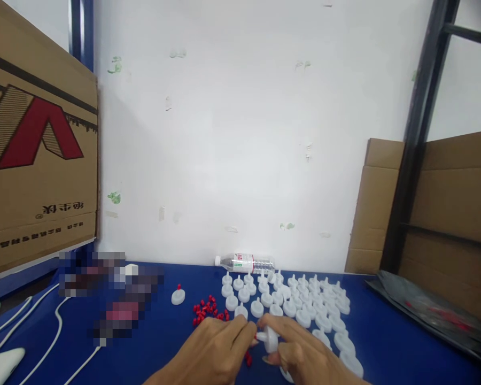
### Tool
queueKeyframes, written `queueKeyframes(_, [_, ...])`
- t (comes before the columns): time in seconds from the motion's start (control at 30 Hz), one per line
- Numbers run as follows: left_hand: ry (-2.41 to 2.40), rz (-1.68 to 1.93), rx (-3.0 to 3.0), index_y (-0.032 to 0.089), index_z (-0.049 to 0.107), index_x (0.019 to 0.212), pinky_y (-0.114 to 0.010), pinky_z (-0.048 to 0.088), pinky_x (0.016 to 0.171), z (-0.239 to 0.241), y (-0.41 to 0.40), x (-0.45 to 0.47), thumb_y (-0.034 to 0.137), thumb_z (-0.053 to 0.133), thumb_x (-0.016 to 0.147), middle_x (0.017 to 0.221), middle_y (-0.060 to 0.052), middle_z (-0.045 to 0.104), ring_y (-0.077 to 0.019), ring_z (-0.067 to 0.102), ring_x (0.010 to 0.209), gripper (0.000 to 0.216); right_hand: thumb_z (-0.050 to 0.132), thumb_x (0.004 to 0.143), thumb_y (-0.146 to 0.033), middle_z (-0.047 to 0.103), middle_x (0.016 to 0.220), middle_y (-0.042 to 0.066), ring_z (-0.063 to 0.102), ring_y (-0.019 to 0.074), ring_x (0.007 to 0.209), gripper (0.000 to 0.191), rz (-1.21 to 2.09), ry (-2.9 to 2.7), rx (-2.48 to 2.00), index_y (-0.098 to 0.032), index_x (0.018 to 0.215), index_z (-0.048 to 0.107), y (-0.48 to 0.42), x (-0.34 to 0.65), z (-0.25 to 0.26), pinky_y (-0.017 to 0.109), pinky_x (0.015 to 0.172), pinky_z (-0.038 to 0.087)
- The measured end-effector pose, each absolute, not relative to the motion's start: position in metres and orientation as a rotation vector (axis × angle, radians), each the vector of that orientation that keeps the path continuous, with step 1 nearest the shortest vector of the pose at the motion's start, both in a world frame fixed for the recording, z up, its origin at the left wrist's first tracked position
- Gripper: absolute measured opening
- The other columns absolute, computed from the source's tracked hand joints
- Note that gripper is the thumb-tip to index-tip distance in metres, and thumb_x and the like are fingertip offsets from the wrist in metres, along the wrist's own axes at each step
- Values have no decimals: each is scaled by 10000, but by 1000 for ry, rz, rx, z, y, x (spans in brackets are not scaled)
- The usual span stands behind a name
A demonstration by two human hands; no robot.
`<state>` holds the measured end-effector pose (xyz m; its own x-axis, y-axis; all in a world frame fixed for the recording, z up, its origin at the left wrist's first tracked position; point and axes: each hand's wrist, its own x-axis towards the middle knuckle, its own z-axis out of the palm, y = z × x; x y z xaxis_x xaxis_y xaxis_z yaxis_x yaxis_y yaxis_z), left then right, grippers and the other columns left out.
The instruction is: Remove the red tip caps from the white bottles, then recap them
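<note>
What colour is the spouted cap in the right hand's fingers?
The spouted cap is white; the head view, the only one, shows it best.

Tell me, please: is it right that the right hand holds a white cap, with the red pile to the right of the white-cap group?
The side is wrong: the head view shows the red pile left of the white-cap group. The right hand does hold a white cap.

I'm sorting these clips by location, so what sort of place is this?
Probably a small hand-assembly workstation: many matching white spouted caps and a scatter of small red pieces lie on a blue tabletop, with a printed cardboard box at the left.
</note>
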<state>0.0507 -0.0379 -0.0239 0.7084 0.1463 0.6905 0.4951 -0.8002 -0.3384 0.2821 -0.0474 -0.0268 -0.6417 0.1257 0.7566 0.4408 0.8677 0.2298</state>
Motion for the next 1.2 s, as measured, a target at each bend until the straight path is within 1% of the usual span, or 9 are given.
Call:
queueKeyframes(0.2, [-580,-952,-2458,199,511,922,-299,335,431,-25,-41,52,112,298,1035,726,-6,593,-162,558,509,257,390,1074,-212,721,1129,140,710,151,1044,212,-484,-2282,-408,-214,871,453,-49,284,-28,184,859,596])
queueKeyframes(0.33, [-606,-968,-2527,201,511,926,-297,358,456,-27,-42,50,130,316,1037,732,-4,591,-162,579,531,235,367,1075,-216,725,1132,161,689,174,1112,244,-569,-2277,-363,-205,862,484,-48,285,-27,237,950,575])
queueKeyframes(0.43, [-619,-947,-2548,205,504,927,-296,350,456,-29,-39,50,134,315,1033,741,-6,595,-160,581,536,228,390,1059,-160,736,1130,161,694,179,1117,242,-630,-2289,-345,-196,853,512,-46,285,-27,275,988,562])
queueKeyframes(0.57, [-555,-926,-2536,213,488,927,-287,298,431,-21,-37,47,121,360,976,744,-6,586,-152,537,507,165,471,1023,-137,741,1146,156,708,190,1093,164,-608,-2289,-337,-202,883,525,-47,282,-24,305,940,593])
queueKeyframes(0.67, [-547,-677,-2562,224,496,919,-295,314,461,1,-38,38,114,441,873,784,-14,598,-178,534,545,132,532,1004,-159,753,1115,155,729,189,1022,38,-569,-2283,-330,-194,989,529,-51,278,-17,308,898,609])
queueKeyframes(0.77, [-766,-487,-2529,224,492,823,-301,358,511,27,-35,22,108,415,895,793,-24,617,-194,564,583,157,508,969,-76,759,1081,151,736,179,968,142,-555,-2255,-351,-174,1069,530,-52,279,-10,336,942,580])
queueKeyframes(0.93, [-1317,-224,-2407,192,609,794,-372,462,658,40,-16,-7,199,307,999,776,-92,701,-268,677,693,366,461,939,-26,747,1015,100,723,168,919,238,-550,-2250,-477,-162,1111,554,-45,287,-5,380,1005,522])
queueKeyframes(1.03, [-1615,-146,-2315,163,670,737,-396,490,699,34,-6,-20,219,394,924,785,-157,729,-308,713,742,337,451,951,-62,724,986,66,705,180,916,229,-511,-2287,-594,-185,1098,576,-40,290,-6,406,1009,507])
queueKeyframes(1.2, [-1772,-103,-2272,162,707,731,-372,523,683,22,-4,-30,251,551,773,762,-152,742,-304,734,728,184,454,980,-132,694,1041,61,669,202,974,215,-445,-2355,-786,-215,1129,585,-32,293,-12,479,1082,427])
